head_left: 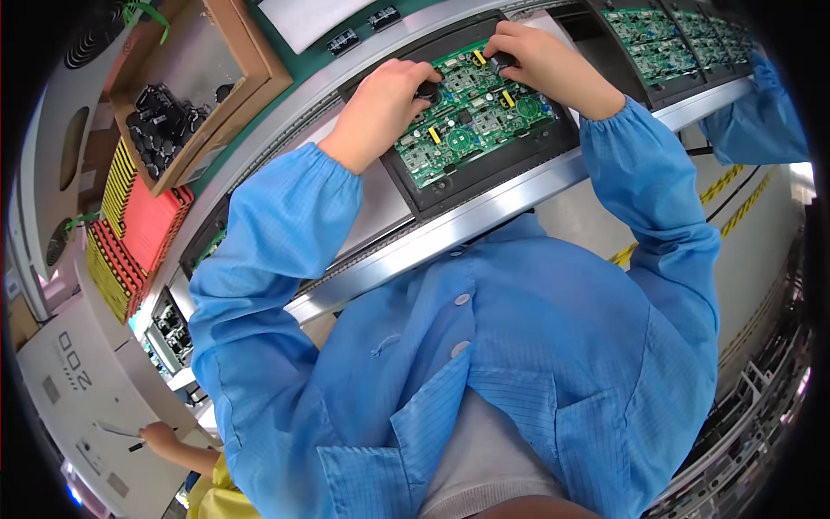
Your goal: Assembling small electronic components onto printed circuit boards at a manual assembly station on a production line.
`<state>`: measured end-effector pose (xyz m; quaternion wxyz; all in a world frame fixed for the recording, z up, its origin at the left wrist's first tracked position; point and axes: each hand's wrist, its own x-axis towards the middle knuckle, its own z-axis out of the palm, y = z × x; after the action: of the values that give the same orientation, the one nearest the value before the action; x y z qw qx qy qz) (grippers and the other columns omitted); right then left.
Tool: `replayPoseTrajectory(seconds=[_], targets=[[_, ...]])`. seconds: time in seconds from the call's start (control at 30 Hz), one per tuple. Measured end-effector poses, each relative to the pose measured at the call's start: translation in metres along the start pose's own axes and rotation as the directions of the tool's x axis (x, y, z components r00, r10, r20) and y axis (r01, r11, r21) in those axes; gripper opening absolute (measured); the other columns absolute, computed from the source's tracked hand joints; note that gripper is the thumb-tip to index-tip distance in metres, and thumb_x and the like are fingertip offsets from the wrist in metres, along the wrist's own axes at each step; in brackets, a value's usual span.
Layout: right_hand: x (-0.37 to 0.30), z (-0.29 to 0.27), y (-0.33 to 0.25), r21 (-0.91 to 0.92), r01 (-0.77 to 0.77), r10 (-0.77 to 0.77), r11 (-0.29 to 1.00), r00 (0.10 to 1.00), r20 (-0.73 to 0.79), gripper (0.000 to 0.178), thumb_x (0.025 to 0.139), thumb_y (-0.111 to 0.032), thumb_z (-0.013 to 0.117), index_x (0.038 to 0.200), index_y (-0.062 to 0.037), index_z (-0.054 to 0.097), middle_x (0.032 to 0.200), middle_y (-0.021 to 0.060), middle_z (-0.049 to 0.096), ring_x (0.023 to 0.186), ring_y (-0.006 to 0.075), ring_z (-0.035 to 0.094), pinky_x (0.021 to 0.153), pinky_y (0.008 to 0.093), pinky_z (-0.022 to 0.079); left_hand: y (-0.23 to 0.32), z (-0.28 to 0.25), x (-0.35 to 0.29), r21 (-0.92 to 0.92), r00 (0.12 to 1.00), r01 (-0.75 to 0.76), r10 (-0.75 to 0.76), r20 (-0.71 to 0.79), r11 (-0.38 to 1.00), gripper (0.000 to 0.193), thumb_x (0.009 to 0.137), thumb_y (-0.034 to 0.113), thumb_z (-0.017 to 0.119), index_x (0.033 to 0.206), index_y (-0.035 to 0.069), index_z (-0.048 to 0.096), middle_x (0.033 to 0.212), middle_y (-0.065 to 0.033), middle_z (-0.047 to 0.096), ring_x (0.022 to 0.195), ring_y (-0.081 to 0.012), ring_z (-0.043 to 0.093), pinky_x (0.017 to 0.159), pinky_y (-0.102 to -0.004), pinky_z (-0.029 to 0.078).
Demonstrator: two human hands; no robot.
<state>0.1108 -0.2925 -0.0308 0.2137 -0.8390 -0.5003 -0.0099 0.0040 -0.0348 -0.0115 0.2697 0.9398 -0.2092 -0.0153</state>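
A green circuit board panel (471,112) lies in a black carrier tray (506,154) on the conveyor before me. My left hand (380,108) has its fingers closed on a black cylindrical capacitor (428,92) over the board's upper left part. Along the upper right edge, my right hand (551,65) grips another black capacitor (499,60), partly covered by the fingers. Whether either part's leads sit in the board is hidden. Yellow components (435,135) and a round green outline (457,138) show on the board's surface.
Two loose capacitors (342,41) rest on the green mat beyond the conveyor. A cardboard box (251,65) at upper left holds many more. Red trays (160,216) are stacked at left. More boards (653,43) sit in carriers at right, near a co-worker's blue sleeve (756,121). Another person's hand (160,438) shows lower left.
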Motion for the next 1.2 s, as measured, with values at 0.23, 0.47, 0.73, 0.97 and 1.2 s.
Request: replayPoseTrajectory(seconds=[0.23, 0.47, 0.73, 0.97, 1.2], targets=[[-0.008, -0.001, -0.021, 0.028, -0.122, 0.123, 0.992, 0.992, -0.028, 0.033, 0.079, 0.002, 0.072, 0.11, -0.0015, 0.061, 0.105, 0.0135, 0.057, 0.096, 0.0373, 0.062, 0.082, 0.0441, 0.052, -0.001, 0.006, 0.001, 0.1, 0.996, -0.085, 0.087, -0.011, 0.991, 0.032, 0.076, 0.005, 0.073, 0.107, 0.007, 0.065, 0.097, -0.0136, 0.067, 0.102, -0.0337, 0.062, 0.09, -0.0435, 0.051], [-0.016, -0.003, -0.021, 0.121, -0.184, 0.19, 0.975, 0.981, -0.045, 0.041, 0.075, 0.007, 0.073, 0.114, -0.0004, 0.062, 0.108, 0.015, 0.059, 0.099, 0.0381, 0.062, 0.083, 0.0434, 0.052, 0.016, -0.044, -0.011, 0.274, 0.975, -0.171, 0.202, -0.091, 0.946, 0.035, 0.077, 0.011, 0.075, 0.112, 0.012, 0.07, 0.107, -0.0084, 0.07, 0.102, -0.0306, 0.062, 0.09, -0.0425, 0.052], [-0.009, -0.008, -0.017, 0.066, -0.162, 0.166, 0.985, 0.984, -0.063, 0.037, 0.076, 0.006, 0.072, 0.111, -0.0002, 0.062, 0.107, 0.0167, 0.06, 0.098, 0.0408, 0.061, 0.081, 0.0463, 0.05, -0.065, -0.207, -0.059, 0.448, 0.964, 0.004, 0.116, -0.239, 0.894, 0.024, 0.089, -0.001, 0.064, 0.11, 0.008, 0.071, 0.102, -0.0103, 0.07, 0.09, -0.0253, 0.065, 0.079, -0.0332, 0.052], [0.004, -0.032, -0.028, -0.071, -0.151, 0.144, 0.986, 0.985, -0.093, 0.043, 0.087, -0.025, 0.075, 0.125, -0.0105, 0.062, 0.115, 0.0111, 0.063, 0.092, 0.0343, 0.063, 0.08, 0.0411, 0.052, -0.101, -0.205, -0.069, 0.102, 0.976, 0.199, -0.206, 0.067, 0.975, 0.041, 0.081, -0.013, 0.057, 0.116, 0.005, 0.068, 0.114, -0.0054, 0.07, 0.092, -0.018, 0.064, 0.08, -0.0291, 0.052], [0.091, -0.075, 0.035, 0.059, -0.165, 0.176, 0.984, 0.922, -0.344, 0.027, 0.091, -0.017, 0.07, 0.116, -0.0075, 0.069, 0.093, 0.0072, 0.072, 0.078, 0.0191, 0.066, 0.072, 0.0326, 0.053, -0.108, -0.202, -0.064, 0.106, 0.965, 0.201, -0.215, 0.15, 0.974, 0.04, 0.076, -0.012, 0.062, 0.111, 0.003, 0.073, 0.093, -0.0121, 0.07, 0.078, -0.0198, 0.061, 0.076, -0.0318, 0.053]])
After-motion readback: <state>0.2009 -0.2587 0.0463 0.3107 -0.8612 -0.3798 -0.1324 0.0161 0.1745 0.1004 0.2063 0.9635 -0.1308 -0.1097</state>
